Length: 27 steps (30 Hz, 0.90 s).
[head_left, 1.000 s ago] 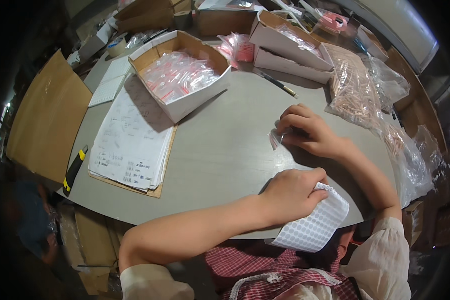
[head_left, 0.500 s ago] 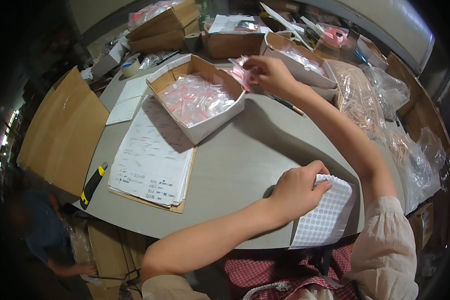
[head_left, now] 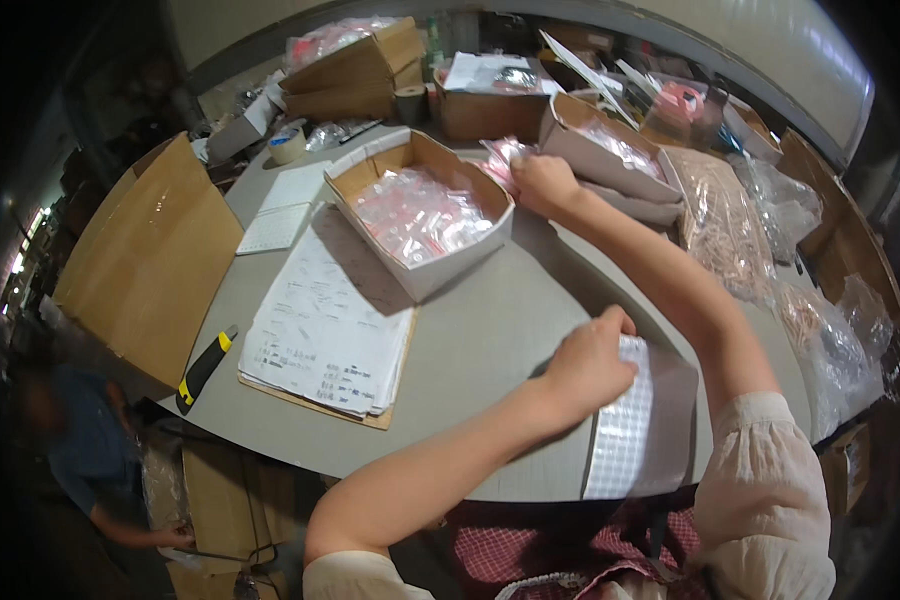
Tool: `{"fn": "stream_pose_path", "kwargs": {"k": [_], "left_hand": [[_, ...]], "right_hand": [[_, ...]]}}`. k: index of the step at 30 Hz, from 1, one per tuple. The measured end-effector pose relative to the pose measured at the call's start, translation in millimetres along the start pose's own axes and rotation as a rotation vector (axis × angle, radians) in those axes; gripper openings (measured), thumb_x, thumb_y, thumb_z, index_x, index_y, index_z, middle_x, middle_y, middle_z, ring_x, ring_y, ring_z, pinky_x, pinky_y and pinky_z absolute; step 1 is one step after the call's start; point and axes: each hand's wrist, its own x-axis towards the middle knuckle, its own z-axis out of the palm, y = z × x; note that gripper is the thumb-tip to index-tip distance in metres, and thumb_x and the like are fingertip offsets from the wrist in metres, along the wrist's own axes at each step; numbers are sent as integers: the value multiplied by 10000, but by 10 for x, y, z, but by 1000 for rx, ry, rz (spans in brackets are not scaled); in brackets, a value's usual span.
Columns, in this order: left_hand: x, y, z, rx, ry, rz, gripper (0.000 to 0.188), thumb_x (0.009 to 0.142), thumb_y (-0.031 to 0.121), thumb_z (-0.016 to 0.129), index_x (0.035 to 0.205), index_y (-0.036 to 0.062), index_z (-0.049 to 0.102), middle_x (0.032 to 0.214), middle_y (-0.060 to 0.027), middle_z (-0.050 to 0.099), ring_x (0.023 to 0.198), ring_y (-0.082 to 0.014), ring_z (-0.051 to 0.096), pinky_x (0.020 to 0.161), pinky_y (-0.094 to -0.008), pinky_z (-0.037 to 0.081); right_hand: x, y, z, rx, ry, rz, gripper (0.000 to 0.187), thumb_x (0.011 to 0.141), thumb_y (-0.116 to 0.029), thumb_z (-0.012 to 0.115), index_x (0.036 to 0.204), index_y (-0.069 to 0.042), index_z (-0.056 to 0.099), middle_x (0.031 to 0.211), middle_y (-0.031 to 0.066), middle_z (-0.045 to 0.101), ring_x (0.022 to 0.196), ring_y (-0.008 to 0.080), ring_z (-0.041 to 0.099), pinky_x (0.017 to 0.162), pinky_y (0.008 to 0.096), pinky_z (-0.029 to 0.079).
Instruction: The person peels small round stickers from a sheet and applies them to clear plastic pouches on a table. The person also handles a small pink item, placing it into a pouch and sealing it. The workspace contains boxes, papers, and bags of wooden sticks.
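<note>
My left hand (head_left: 590, 372) is closed at the top edge of a white sheet of round stickers (head_left: 625, 430), which lies at the table's near edge and reaches towards my lap. Its fingertips are partly hidden. Farther off, my right hand (head_left: 545, 185) is closed on small clear zip bags (head_left: 505, 160) with pink edges, just beyond the right corner of an open white cardboard box (head_left: 455, 268). Inside that box lies a heap of similar small bags (head_left: 420, 215). Another open box (head_left: 610, 165) with clear bags stands just right of my right hand.
Left of centre lie a stack of written papers on a clipboard (head_left: 320, 320) and a yellow-black utility knife (head_left: 207, 370). A tall cardboard box (head_left: 155, 270) stands at the left edge, tape roll (head_left: 288, 145) behind. Bags of small tan sticks (head_left: 720, 210) lie right. A co-worker (head_left: 95, 450) is lower left.
The view has shifted, so the table things sit farther right. My left hand has turned at the sheet's top, hiding its edge. My right hand's fingers have closed in on the small bags.
</note>
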Motion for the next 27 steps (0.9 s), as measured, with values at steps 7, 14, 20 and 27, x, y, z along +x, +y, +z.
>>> {"fn": "stream_pose_path", "kwargs": {"k": [7, 14, 20, 27], "left_hand": [[126, -160, -186, 29, 201, 44, 374, 812, -18, 623, 1184, 4, 594, 978, -167, 677, 903, -285, 675, 825, -380, 529], [178, 0, -280, 198, 448, 327, 443, 780, -136, 464, 1171, 24, 598, 1153, -197, 622, 1117, -399, 580, 983, -458, 471], [248, 8, -603, 487, 728, 565, 479, 794, -135, 592, 1242, 35, 605, 1236, -117, 613, 1165, -299, 576, 964, -379, 489], [74, 412, -622, 882, 869, 609, 611, 728, -73, 600, 1334, 4, 570, 1498, -194, 477, 1359, -401, 462, 1190, -486, 265]], "right_hand": [[-982, 260, -733, 462, 562, -87, 151, 900, -35, 656, 1044, -35, 612, 783, 140, 663, 636, 274, 652, 587, 389, 520], [-2641, 558, -1247, 1306, 378, 323, 81, 1010, -79, 610, 1036, -3, 596, 823, 45, 661, 630, 87, 633, 514, 239, 516], [-3035, 696, -1089, 1490, 507, 419, 135, 1013, -122, 623, 1059, 0, 588, 873, 89, 679, 667, 116, 662, 549, 253, 550], [-3098, 594, -1320, 1428, 645, 280, 76, 1030, -48, 554, 1060, 18, 577, 869, 85, 683, 713, 125, 683, 648, 272, 589]]}}
